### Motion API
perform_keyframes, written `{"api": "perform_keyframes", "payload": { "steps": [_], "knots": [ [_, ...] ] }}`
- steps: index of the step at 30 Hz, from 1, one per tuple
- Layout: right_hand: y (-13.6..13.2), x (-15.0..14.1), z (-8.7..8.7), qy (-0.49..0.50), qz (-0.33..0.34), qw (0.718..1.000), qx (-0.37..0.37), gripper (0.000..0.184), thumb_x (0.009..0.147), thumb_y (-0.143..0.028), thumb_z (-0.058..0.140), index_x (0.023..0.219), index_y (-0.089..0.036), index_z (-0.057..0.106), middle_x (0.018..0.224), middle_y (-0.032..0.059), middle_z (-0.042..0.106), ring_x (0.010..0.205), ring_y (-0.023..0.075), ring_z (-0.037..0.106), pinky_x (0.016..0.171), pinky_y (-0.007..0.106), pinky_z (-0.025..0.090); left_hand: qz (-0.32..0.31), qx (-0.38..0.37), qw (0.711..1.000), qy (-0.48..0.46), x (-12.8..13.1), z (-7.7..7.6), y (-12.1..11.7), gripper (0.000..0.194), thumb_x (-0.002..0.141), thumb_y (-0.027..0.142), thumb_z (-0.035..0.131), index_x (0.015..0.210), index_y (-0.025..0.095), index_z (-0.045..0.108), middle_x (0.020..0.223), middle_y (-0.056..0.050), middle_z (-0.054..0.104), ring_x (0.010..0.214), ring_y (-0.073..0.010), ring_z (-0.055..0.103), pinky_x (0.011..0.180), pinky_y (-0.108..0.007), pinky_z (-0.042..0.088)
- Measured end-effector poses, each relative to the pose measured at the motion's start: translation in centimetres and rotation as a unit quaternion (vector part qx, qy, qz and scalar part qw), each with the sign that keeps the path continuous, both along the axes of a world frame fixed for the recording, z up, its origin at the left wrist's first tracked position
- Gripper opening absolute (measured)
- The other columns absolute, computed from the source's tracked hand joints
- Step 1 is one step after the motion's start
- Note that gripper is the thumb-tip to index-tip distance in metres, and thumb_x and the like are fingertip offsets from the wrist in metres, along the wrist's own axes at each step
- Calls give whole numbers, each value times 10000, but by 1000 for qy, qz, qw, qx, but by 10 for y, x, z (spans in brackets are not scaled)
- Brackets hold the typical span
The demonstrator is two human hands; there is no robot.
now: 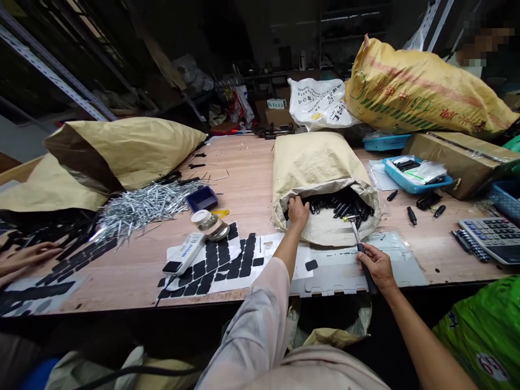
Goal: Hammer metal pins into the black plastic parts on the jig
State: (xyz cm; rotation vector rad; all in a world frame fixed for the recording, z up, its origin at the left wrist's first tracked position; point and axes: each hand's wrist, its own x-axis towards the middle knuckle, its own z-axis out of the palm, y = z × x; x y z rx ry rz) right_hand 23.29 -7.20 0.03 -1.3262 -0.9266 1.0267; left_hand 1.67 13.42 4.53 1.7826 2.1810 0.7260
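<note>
My left hand reaches into the mouth of a tan sack lying on the wooden table, its fingers curled among several black handles inside. My right hand is closed round the black grip of a small hammer, whose metal head rests at the sack's opening. Sheets of black adhesive pads lie on white backing just left of my left arm.
A heap of metal pins and a blue tray lie to the left, by a glass jar and a white device. A calculator, blue baskets and a cardboard box sit right. Another person's hands work at far left.
</note>
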Motion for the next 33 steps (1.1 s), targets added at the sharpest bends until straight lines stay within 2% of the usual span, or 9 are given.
{"api": "perform_keyframes", "payload": {
  "steps": [3, 6, 11, 13, 16, 18, 20, 25, 33],
  "knots": [
    [0, 0, -2, -2, 0, 1000, 0, 512, 698, -477, 777, 1067, -130, 699, 650, 21, 686, 419, 133, 550, 406, 266, 447, -5, -17, 1000, 4, -1, -5, 4, 249, 903, 283, 632, 1133, 191, 622, 1198, -136, 608, 1096, -271, 605, 879, -335, 469],
    [1, 1, -4, 1, -1, 1000, -5, 536, 695, -490, 779, 1079, -126, 695, 650, 19, 682, 411, 131, 543, 400, 263, 438, -10, -20, 1000, -6, -6, -6, -3, 230, 901, 277, 634, 1112, 186, 640, 1164, -124, 635, 1062, -256, 614, 867, -325, 463],
    [2, 1, -6, 4, 1, 1000, -6, 554, 694, -495, 780, 1094, -122, 689, 656, 20, 681, 417, 130, 544, 409, 266, 446, -44, -9, 999, -27, -10, -8, -52, 216, 895, 314, 642, 1089, 237, 695, 1100, -76, 664, 1015, -241, 619, 832, -324, 462],
    [1, 1, -7, 4, 6, 1000, -7, 554, 696, -488, 781, 1100, -119, 689, 666, 22, 684, 423, 129, 546, 414, 266, 454, -88, -12, 995, -37, -4, -12, -76, 201, 891, 311, 647, 1072, 258, 715, 1071, -55, 668, 986, -226, 617, 809, -313, 462],
    [1, 2, -8, -3, 9, 1000, -11, 545, 705, -482, 775, 1099, -114, 698, 680, 26, 682, 432, 128, 549, 419, 268, 465, -216, -31, 974, -53, 7, -20, -97, 187, 878, 280, 662, 1050, 264, 735, 1022, -33, 670, 971, -200, 608, 795, -286, 460],
    [1, 2, -9, -14, 9, 1000, -13, 555, 706, -482, 771, 1112, -109, 702, 690, 28, 681, 440, 129, 550, 419, 270, 472, -279, -38, 958, -59, 13, -25, -100, 202, 862, 258, 677, 1054, 264, 740, 1010, -24, 664, 980, -190, 600, 802, -278, 458],
    [0, 2, -10, -29, 10, 999, -13, 582, 700, -483, 768, 1139, -107, 703, 706, 31, 683, 451, 130, 550, 422, 273, 482, -294, -46, 952, -76, 15, -31, -96, 227, 838, 262, 701, 1061, 263, 742, 1007, -14, 654, 949, -178, 600, 791, -274, 457],
    [-1, -2, -9, -101, 23, 995, -11, 585, 706, -459, 746, 1169, -103, 729, 694, 23, 664, 479, 122, 522, 437, 264, 494, -277, -43, 950, -135, 11, -43, -86, 231, 795, 306, 751, 1019, 253, 754, 974, 6, 640, 851, -142, 596, 755, -258, 450],
    [-6, -4, 3, -170, 39, 985, 3, 536, 764, -430, 706, 1203, -125, 735, 699, 15, 667, 484, 118, 509, 448, 245, 470, -261, -43, 955, -137, 14, -46, -87, 220, 818, 342, 723, 1023, 273, 760, 1014, 3, 616, 879, -140, 603, 743, -259, 447]
  ]
}}
